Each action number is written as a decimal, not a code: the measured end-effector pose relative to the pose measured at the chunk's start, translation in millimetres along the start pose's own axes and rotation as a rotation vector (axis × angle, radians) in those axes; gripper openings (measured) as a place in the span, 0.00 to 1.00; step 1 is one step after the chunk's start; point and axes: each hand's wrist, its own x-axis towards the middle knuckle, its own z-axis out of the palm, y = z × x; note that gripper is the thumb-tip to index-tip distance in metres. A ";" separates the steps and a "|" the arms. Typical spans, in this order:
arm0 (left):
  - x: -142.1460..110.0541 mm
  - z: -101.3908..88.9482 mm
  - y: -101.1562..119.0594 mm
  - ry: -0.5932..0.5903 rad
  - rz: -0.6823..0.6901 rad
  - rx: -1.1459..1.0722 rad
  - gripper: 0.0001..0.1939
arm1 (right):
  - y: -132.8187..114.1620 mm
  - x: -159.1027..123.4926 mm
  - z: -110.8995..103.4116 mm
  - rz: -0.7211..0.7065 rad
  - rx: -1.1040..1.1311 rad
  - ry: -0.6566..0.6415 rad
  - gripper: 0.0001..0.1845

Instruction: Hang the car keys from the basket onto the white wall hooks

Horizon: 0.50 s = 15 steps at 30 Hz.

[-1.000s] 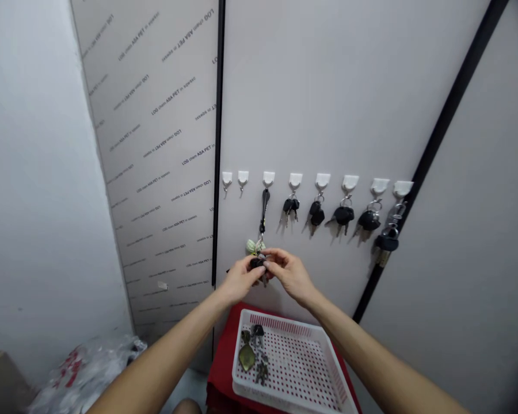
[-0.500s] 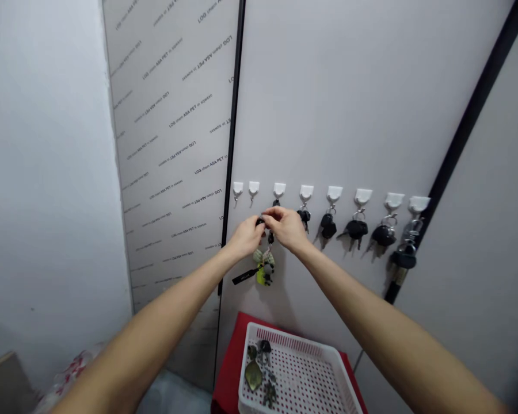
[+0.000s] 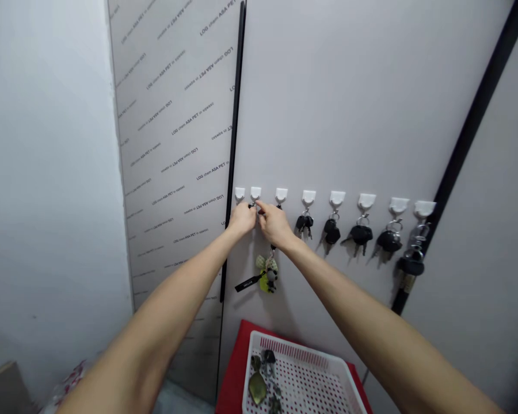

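Note:
My left hand [image 3: 243, 219] and my right hand [image 3: 274, 223] meet just under the second white hook [image 3: 255, 193] from the left. The left fingers are closed on a small dark key [image 3: 251, 206], mostly hidden. Right thumb and index finger pinch beside it, close to the hook's metal end; what lies between them is hidden. Behind the right hand, a keychain with a small figure, a yellow-green piece [image 3: 266, 282] and a black tag [image 3: 249, 283] hangs from the third hook [image 3: 281, 195].
Black-headed keys [image 3: 305, 223] hang from the hooks farther right, the last bunch [image 3: 411, 265] being the longest. Below, a white perforated basket [image 3: 315, 368] with several keys and a yellowish leaf-shaped piece [image 3: 257, 388] rests on a red surface [image 3: 232, 368]. A black strip [image 3: 235, 115] runs down the panel.
Both hands have moved up and slightly left, from in front of the third hook's keychain to the second hook, with the dark key. The view has shifted slightly.

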 end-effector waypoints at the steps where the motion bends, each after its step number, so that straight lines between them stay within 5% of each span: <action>1: -0.4 1.2 -1.5 -0.021 -0.013 0.015 0.12 | 0.5 0.1 1.1 0.001 -0.012 -0.040 0.22; 5: -1.8 3.9 -5.2 -0.116 -0.019 -0.032 0.13 | 1.7 -0.7 4.4 0.025 -0.024 -0.156 0.24; 10: -5.5 6.4 -9.9 -0.162 -0.006 -0.051 0.13 | -2.6 -9.4 -1.3 0.041 0.032 -0.122 0.22; 15: -42.3 25.9 -45.8 -0.312 -0.058 -0.138 0.15 | -0.3 -59.9 -4.3 0.005 0.176 -0.091 0.17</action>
